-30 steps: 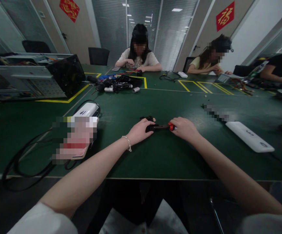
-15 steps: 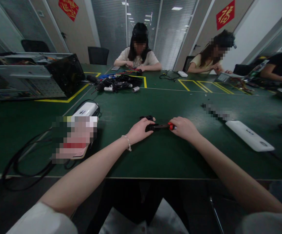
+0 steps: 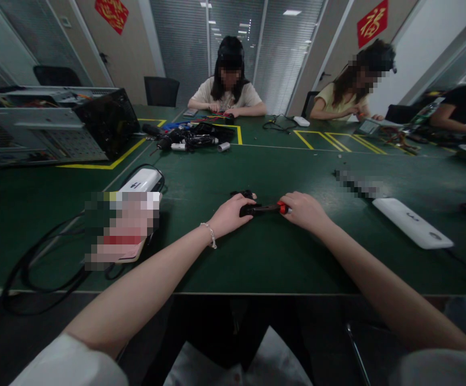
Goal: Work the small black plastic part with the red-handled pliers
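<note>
My right hand [image 3: 305,209] is closed around the red handles of a pair of pliers [image 3: 272,208], whose dark metal head points left. At the tip of the pliers, my left hand [image 3: 231,214] pinches a small black plug-like piece [image 3: 246,210]. The jaws meet this piece, but its exact shape is hidden by my fingers. Just behind my left hand, a dark coil of cable [image 3: 241,194] lies on the green table [image 3: 224,268]. Both hands are low over the tabletop, close to each other.
On the left are a white power bank [image 3: 146,178], a phone [image 3: 130,230] and looped cable [image 3: 11,268]. Another white power bank [image 3: 413,222] lies right. Behind stand an opened computer case [image 3: 35,134] and a heap of cables with a drill [image 3: 168,140]. Several people sit across the table.
My hands, the pliers and the black piece stay in nearly the same place. On the far right, a co-worker's head has shifted slightly.
</note>
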Tool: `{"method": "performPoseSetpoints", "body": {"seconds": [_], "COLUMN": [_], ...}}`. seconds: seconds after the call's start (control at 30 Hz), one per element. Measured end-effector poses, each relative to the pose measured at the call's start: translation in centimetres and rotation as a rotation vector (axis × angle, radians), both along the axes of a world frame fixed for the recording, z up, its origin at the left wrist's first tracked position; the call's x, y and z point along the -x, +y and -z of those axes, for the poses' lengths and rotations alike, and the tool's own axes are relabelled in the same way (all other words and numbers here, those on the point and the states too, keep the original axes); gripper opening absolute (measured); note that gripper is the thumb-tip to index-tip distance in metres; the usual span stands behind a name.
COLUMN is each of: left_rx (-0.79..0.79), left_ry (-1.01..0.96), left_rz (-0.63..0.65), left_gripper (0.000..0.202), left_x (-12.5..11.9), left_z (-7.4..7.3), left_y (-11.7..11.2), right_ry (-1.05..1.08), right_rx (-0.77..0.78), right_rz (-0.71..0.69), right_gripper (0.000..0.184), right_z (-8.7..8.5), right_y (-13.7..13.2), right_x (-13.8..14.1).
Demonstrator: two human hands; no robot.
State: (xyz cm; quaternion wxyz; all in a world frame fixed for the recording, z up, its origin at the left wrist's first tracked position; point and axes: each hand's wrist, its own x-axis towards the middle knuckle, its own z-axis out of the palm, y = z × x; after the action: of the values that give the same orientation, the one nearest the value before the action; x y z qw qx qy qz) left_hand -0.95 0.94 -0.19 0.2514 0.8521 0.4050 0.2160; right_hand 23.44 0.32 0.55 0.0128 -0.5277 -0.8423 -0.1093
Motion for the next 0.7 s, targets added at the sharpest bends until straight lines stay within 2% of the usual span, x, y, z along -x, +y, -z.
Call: {"method": "performPoseSetpoints", "body": {"seconds": [0.27, 0.5, 0.7], "left_rx": [-0.002, -0.016, 0.007], "left_ry": [0.009, 0.012, 0.019], "left_rz": [0.005, 0.005, -0.001], "left_gripper": [0.037, 0.038, 0.038], "left_x": [0.06, 0.07, 0.02], "left_z": [-0.21, 0.28, -0.12], "left_y": [-0.05, 0.14, -0.04], "right_ry": [-0.008, -0.035, -0.034], "right_rx": [-0.02, -0.016, -0.022], "right_rz": [-0.012, -0.012, -0.004], "right_gripper": [0.018, 0.018, 0.018], "right_z": [-0.03, 0.16, -0.05], "right_y": [-0.02, 0.03, -0.25], "right_x": [-0.2, 0.02, 0.16]}}
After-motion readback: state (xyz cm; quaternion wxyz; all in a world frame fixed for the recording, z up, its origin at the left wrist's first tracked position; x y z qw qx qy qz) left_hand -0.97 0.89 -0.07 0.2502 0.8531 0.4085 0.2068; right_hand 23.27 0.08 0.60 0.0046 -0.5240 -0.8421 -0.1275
